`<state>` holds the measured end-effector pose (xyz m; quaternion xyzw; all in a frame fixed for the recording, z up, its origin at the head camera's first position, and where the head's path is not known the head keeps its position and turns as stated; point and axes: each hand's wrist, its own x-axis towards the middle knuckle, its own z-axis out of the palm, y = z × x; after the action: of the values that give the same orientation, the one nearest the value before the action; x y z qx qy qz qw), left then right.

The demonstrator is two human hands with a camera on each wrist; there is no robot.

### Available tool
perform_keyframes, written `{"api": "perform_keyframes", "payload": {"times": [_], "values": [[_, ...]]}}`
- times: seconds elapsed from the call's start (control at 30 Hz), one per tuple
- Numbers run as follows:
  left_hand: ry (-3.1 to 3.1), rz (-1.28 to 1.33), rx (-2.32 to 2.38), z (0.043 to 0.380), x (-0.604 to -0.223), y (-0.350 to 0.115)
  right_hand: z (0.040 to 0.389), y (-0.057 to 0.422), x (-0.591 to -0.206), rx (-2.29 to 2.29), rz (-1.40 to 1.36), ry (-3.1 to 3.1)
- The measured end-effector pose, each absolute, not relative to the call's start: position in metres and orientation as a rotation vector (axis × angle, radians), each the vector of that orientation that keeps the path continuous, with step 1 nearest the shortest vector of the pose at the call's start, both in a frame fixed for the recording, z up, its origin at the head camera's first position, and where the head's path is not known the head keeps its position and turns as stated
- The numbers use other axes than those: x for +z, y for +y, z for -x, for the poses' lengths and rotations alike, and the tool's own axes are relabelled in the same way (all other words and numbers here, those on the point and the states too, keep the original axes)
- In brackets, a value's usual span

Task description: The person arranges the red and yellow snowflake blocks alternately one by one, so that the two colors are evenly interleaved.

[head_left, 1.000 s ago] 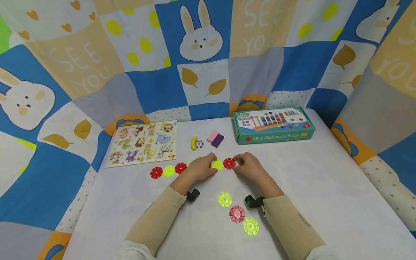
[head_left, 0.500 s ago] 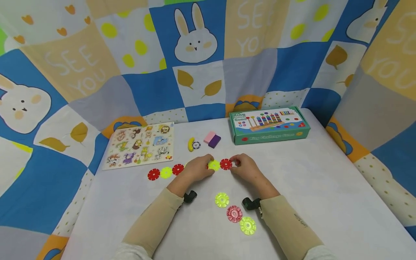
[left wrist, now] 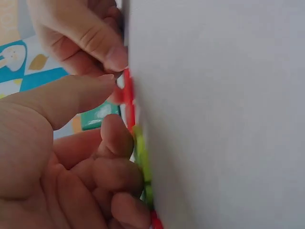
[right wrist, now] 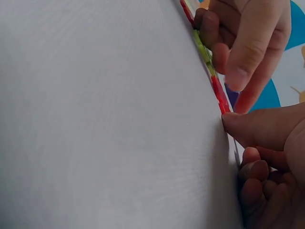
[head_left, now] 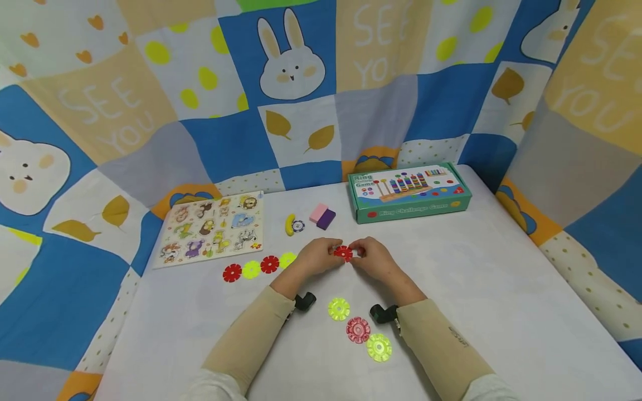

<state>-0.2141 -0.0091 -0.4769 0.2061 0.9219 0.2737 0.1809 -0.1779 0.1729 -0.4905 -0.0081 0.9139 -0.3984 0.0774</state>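
- Across the white table (head_left: 476, 278), the row of discs (head_left: 270, 264) shows differently than a moment ago: a yellow-green disc (head_left: 287, 260) near its middle has come out plainly from behind my left hand, while the one between my hands is now covered in the head view.
- My left hand (head_left: 317, 255) has moved right along the row to the end piece; its thumb and forefinger stand apart about it, and I can't tell whether they touch.
- My right hand (head_left: 375, 260) has stayed there, thumb and forefinger pinching that piece's right edge. To me this suggests both hands are now attending to the last joint, with the row's alignment the point in question.
- That piece, the red disc (head_left: 343, 253), lies at the row's right end between my hands: bright red, thin, round, its rim cut into petal-like notches. From the right wrist it looks flat on the cloth.
- Smallest is the joint with its yellow-green neighbour (left wrist: 143, 155): edge to edge, though whether the notches interlock I can't make out.
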Motion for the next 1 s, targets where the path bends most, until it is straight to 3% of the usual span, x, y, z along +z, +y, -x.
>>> {"api": "perform_keyframes", "payload": {"times": [0.43,1.0], "values": [[2.623,-0.598,0.739,0.216,-0.483,-0.006,0.164,0.180,-0.479,-1.344,0.018,2.615],[2.620,-0.598,0.691,0.213,-0.482,-0.007,0.084,0.157,-0.464,-1.289,0.258,2.436]]}}
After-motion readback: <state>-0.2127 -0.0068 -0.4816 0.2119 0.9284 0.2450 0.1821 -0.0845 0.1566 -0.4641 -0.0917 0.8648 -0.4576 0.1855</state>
